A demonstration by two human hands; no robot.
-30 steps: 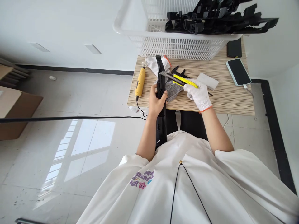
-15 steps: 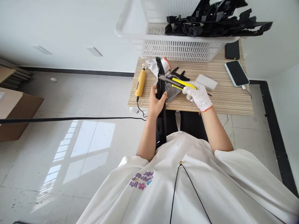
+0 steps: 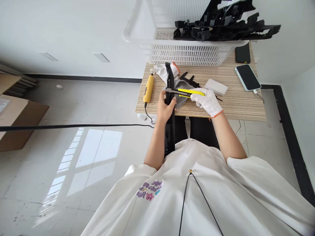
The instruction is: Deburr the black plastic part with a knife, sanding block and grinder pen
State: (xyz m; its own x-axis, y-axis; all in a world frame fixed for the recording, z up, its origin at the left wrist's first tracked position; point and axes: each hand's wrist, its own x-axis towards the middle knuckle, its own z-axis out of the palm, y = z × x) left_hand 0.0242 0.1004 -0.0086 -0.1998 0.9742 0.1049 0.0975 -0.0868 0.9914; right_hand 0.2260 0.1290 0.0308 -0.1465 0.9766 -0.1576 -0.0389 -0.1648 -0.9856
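My bare left hand point(image 3: 165, 108) grips a long, narrow black plastic part point(image 3: 169, 78), which runs from over the table down to my lap. In my right hand point(image 3: 207, 101), covered by a white knit glove with an orange cuff, is a yellow utility knife point(image 3: 189, 92). Its extended blade lies across the black part, just above my left thumb; whether the edge touches the plastic I cannot tell. Behind the part lie a grey cloth-like item point(image 3: 181, 98) and a white glove point(image 3: 161, 71). Black calipers point(image 3: 190, 80) rest beyond the knife.
A white plastic basket point(image 3: 187, 54) with several black plastic parts point(image 3: 221, 29) stands at the table's back. A yellow corded rotary tool point(image 3: 148, 88) lies left on the table point(image 3: 241, 108). At right are a phone point(image 3: 247, 77), a black device point(image 3: 242, 53) and a white block point(image 3: 216, 86).
My right hand has brought the knife down and slightly left, so its blade crosses the black part lower, nearer my left thumb. My left hand keeps its grip.
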